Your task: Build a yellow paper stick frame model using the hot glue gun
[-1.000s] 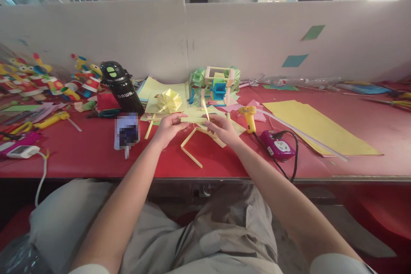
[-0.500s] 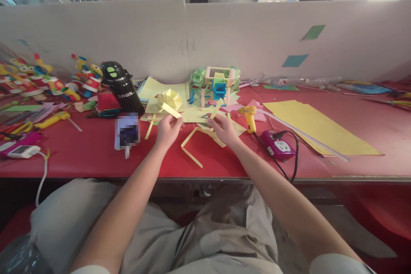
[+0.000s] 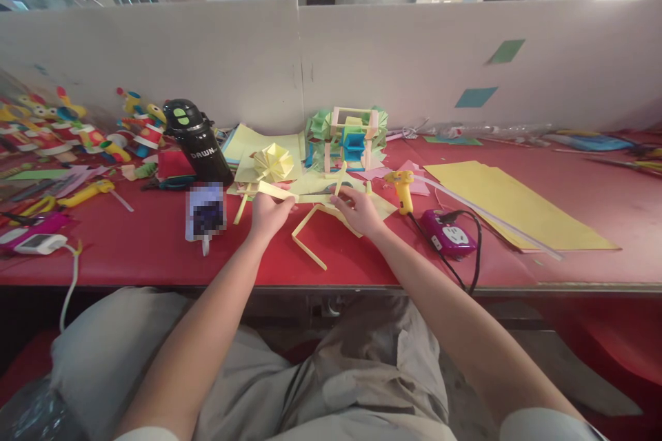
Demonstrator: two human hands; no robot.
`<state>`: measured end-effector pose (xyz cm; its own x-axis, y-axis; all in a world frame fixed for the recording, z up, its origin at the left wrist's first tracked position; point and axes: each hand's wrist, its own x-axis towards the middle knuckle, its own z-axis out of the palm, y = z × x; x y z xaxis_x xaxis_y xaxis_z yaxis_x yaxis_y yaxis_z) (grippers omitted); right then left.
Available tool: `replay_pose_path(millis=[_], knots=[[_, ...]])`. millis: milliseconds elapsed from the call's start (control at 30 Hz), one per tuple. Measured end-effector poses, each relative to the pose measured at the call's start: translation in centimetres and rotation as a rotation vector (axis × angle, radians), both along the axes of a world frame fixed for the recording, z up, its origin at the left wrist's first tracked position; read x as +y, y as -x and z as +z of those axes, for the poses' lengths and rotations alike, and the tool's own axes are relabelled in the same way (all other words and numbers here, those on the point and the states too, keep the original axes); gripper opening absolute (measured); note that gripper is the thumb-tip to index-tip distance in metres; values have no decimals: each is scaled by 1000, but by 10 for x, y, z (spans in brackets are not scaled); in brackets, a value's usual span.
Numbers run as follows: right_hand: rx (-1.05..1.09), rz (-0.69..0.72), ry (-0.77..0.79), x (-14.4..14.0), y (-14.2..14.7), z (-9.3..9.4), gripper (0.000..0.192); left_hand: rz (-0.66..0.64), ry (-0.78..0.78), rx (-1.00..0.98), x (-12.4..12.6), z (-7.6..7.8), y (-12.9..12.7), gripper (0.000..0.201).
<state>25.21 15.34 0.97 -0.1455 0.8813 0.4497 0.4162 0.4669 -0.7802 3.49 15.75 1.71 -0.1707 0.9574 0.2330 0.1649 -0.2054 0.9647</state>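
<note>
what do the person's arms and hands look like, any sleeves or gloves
The left hand and right hand are bare, with no gloves, and the forearms are uncovered. No watch or bracelet shows on either wrist. Pale, whitish sleeves end high on the arms: the left sleeve barely shows, the right sleeve a little more.

The right hand (image 3: 359, 210) hides the near end of a strip (image 3: 341, 177); a device (image 3: 205, 210) at left is pixelated; far-left toys (image 3: 89, 138) are blurred.
</note>
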Motion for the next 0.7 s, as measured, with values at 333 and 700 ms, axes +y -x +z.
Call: replay_pose_path(millis=[333, 700], knots=[[4, 33, 19, 1, 0, -3, 31, 94, -6, 20, 3, -1, 4, 31], [431, -162, 136, 14, -8, -4, 31, -283, 49, 685, -9, 4, 4, 37]])
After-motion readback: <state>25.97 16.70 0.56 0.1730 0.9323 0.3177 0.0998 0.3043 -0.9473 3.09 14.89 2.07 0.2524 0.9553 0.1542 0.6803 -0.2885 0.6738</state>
